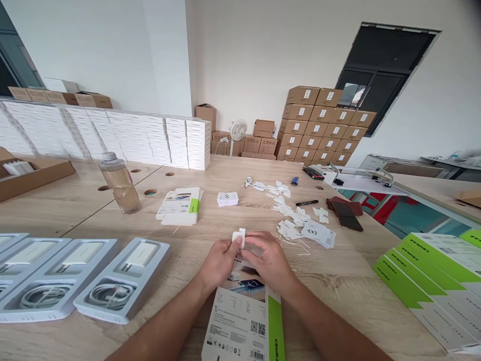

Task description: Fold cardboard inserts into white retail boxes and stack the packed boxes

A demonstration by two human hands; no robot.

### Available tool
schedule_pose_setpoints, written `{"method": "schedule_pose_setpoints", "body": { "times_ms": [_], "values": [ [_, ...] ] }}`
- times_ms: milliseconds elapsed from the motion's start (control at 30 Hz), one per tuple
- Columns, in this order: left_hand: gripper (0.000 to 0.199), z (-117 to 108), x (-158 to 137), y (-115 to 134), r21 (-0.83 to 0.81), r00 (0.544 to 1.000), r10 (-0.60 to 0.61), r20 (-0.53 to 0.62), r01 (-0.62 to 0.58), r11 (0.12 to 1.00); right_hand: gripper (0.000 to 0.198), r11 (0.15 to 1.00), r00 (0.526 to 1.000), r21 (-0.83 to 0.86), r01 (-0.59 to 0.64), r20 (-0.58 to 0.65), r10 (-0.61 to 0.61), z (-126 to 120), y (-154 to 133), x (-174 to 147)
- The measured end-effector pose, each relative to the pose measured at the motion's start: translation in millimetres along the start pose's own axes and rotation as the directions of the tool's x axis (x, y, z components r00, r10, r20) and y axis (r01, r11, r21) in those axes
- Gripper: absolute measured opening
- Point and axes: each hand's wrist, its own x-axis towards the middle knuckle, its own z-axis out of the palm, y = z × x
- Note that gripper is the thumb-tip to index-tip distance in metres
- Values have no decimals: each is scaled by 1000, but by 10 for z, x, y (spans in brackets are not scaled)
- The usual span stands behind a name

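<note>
My left hand (218, 263) pinches a small white card piece (239, 237) between thumb and fingers. My right hand (268, 255) has its fingers closed at the right edge of the same piece. Below both hands lies a white and green charger box (240, 316), its printed back with QR codes facing up. Whether the card piece is joined to the box is hidden by my fingers. To the left, grey trays (124, 281) each hold a white charger (142, 254) and a coiled cable (111, 295).
Flattened boxes (179, 205), a card stack (227, 199), a bottle (120, 183), white paper scraps (289, 228), a black marker (307, 202) and a phone (346, 216) lie around the hands. Green and white boxes (432, 281) are stacked right; a white box wall (131, 135) stands behind.
</note>
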Motion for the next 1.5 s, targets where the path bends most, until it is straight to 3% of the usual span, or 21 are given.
{"method": "schedule_pose_setpoints", "body": {
  "times_ms": [167, 267, 367, 433, 567, 733, 933, 1033, 1200, 1300, 1500],
  "values": [
    [50, -5, -10, 21, -16, 996, 40, 77, -39, 999, 16, 918, 984, 355, -175, 28, 177, -52, -4, 2],
    [37, -114, 16, 21, -52, 997, 37, 68, -34, 998, 19, 926, 980, 338, -168, -40, 193, -185, 107, 54],
    [53, -250, 48, 20, -170, 997, -82, -10, 79, 982, 16, 982, 990, 180, -58, -113, 79, -259, 180, 82],
    [62, -317, 62, 21, -278, 989, -147, 15, 145, 950, 17, 993, 995, 98, 61, -82, -53, -256, 189, 74],
    [40, -364, 73, 17, -430, 977, -152, 151, 203, 880, 23, 965, 967, -78, 249, -24, -252, -210, 177, 36],
    [38, -355, 65, 5, -579, 973, -176, 148, 229, 783, 29, 895, 921, -225, 384, 22, -390, -213, 198, 29],
    [25, -325, 59, 15, -516, 978, -188, 96, 210, 830, 33, 818, 869, -300, 491, 101, -485, -221, 177, 45],
    [17, -303, 56, 32, -473, 987, -151, 47, 155, 867, 32, 815, 868, -307, 491, 101, -486, -210, 165, 34],
    [12, -269, 16, 74, -257, 995, 83, -63, -96, 962, 29, 824, 879, -338, 454, 18, -477, -147, 159, 14],
    [10, -259, -19, 120, -234, 993, 108, -55, -118, 965, 28, 841, 886, -307, 445, 17, -463, -135, 155, 21],
    [28, -231, -47, 165, -247, 993, 117, -10, -116, 962, 18, 976, 977, -50, 211, 41, -209, -258, 179, 61]
  ]
}}
